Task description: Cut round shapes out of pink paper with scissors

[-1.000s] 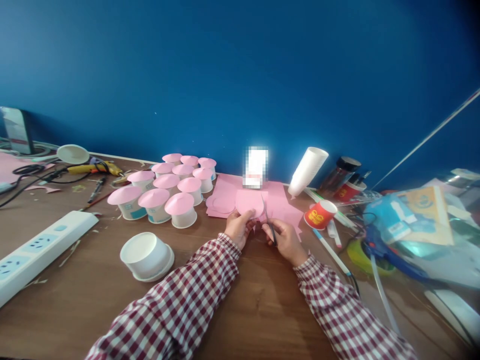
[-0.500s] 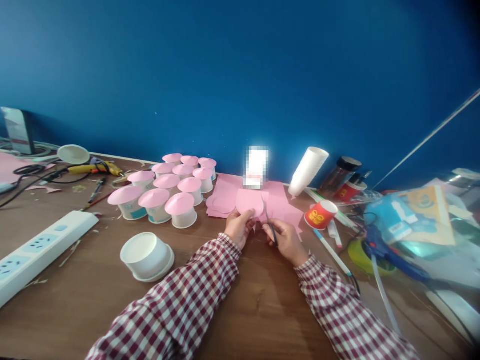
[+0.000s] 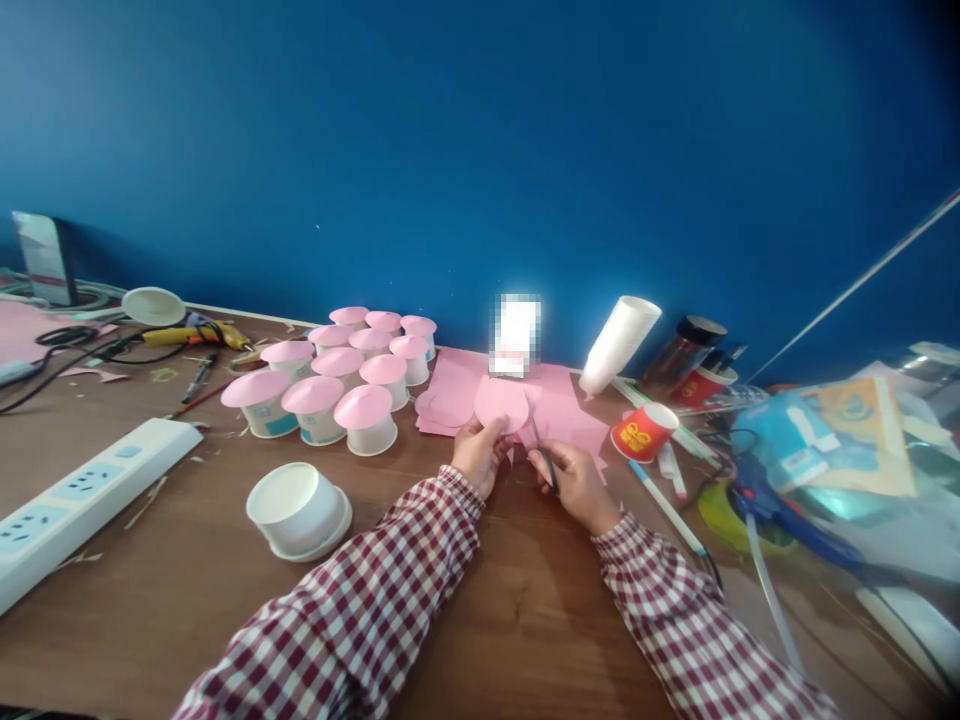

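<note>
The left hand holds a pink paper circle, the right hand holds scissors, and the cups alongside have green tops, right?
No: the head view shows the cups topped in pink, not green. The left hand does hold the pink paper circle, the right hand the scissors.

1. The pink disc: smooth matt paper.
2. The scissors: thin dark blades, seemingly metal.
3. The table: brown wood, slight sheen.
4. The power strip, near left: smooth white plastic.
5. The sleeves: checked woven cloth.
6. The wall, far: matt blue.
</note>
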`<action>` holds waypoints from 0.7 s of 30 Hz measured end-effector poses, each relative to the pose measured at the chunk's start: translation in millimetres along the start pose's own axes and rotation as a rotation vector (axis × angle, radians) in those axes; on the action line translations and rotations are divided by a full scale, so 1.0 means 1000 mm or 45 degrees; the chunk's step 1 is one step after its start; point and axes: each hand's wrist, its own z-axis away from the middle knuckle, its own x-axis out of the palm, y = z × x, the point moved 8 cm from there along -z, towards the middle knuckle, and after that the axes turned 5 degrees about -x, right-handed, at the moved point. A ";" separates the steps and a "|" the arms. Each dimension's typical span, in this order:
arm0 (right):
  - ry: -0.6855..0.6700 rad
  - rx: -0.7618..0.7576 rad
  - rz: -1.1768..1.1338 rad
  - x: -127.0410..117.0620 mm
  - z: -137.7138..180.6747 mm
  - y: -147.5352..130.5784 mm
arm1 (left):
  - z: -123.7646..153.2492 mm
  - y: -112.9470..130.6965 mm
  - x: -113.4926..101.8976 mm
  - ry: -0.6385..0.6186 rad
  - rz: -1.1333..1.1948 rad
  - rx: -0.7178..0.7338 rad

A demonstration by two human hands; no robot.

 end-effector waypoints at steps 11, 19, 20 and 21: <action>-0.013 0.086 -0.096 0.000 0.000 0.004 | 0.002 -0.002 0.000 0.014 -0.066 -0.008; -0.006 0.100 -0.151 -0.002 -0.002 0.005 | 0.003 -0.004 0.003 -0.022 -0.128 -0.049; -0.001 0.095 -0.151 -0.002 -0.002 0.005 | 0.003 -0.004 0.003 -0.025 -0.133 -0.053; 0.002 0.090 -0.148 -0.002 -0.002 0.005 | 0.004 -0.005 0.003 -0.028 -0.136 -0.057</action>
